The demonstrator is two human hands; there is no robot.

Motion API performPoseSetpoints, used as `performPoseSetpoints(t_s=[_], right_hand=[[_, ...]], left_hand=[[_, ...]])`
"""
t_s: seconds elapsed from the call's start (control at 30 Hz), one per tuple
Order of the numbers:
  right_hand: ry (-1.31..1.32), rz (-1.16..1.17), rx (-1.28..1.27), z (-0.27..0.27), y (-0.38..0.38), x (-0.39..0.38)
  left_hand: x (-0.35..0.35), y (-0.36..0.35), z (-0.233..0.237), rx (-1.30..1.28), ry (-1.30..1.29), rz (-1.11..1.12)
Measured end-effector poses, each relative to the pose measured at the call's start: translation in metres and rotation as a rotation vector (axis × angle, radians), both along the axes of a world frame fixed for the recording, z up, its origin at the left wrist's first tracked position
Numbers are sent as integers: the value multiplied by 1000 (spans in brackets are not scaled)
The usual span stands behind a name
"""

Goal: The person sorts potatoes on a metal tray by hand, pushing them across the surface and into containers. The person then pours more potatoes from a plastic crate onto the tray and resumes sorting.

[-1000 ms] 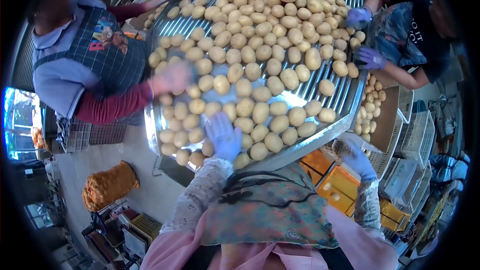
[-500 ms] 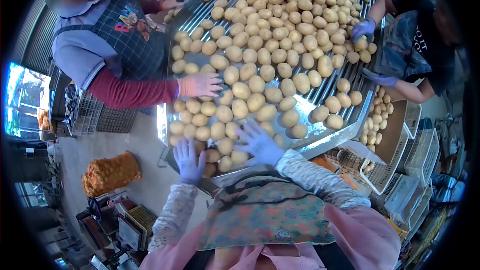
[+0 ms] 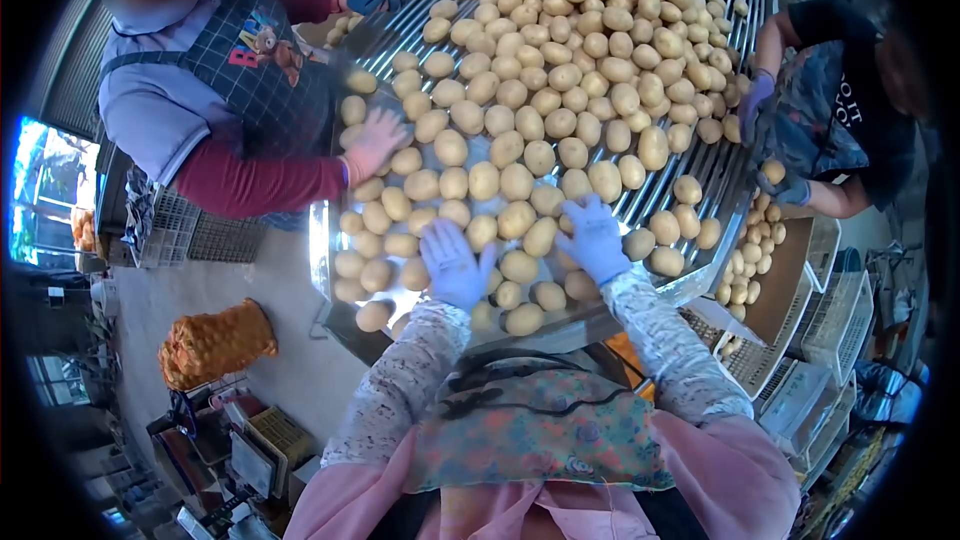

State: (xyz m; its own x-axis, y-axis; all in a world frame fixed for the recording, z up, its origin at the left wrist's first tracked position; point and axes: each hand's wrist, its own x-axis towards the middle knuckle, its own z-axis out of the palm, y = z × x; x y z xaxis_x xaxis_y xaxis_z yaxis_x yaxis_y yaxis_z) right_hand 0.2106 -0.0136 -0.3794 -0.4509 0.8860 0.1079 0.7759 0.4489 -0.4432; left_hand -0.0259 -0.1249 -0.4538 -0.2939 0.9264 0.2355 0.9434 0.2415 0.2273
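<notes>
My left hand (image 3: pixel 456 265), in a pale lavender glove, lies over potatoes near the front of the metal sorting table (image 3: pixel 655 288). Its thumb stands apart from the fingers, and it grips nothing visible. To its right, my right hand (image 3: pixel 594 238) wears the same kind of glove and rests against other potatoes with fingers spread. Loose potatoes (image 3: pixel 517 266) lie between the two hands. Farther back, a large heap of potatoes (image 3: pixel 590 30) covers the slatted part of the table. What is under my palms is hidden.
A co-worker at left has a hand (image 3: pixel 375 145) among the potatoes. Another at right holds a potato (image 3: pixel 773 171) near a box of potatoes (image 3: pixel 790 285). White plastic crates (image 3: pixel 838 325) stand at right; a filled orange net sack (image 3: pixel 217 343) lies on the floor at left.
Both my hands have moved right and farther onto the table. Potatoes near the front edge have shifted. The left co-worker's near hand has moved back; the right co-worker's hands have moved too.
</notes>
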Motion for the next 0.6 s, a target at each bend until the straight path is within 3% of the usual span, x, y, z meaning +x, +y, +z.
performPoseSetpoints(t_s=[0.07,0.1,0.17,0.27,0.3,0.33,0.4,0.43,0.5,0.53,0.57,0.6], right_hand=[[-206,-88,-80,-2,7,-13],[-198,-95,-82,-2,3,-9],[-160,-56,-224,-3,1,11],[-56,-122,-319,-16,-1,33],[15,-96,-299,-17,0,39],[13,-106,-301,-10,-6,42],[383,-290,-479,15,-16,45],[703,-366,-528,-2,-23,58],[779,-565,-365,-5,-43,110],[997,-624,-378,31,-50,128],[1025,-651,-135,17,-52,167],[979,-797,-68,43,-52,188]], left_hand=[[24,0,25,-185,12,-237],[33,-7,29,-187,20,-243],[46,-14,35,-143,-134,-626],[57,25,63,-76,-140,-747],[64,45,59,152,-146,-741],[71,64,61,150,-150,-750],[81,106,67,121,-141,-552],[83,118,55,120,-149,-562],[97,139,28,-214,282,-479],[102,149,30,-203,273,-516],[100,158,32,-346,184,-497],[99,162,33,-496,100,-474]])
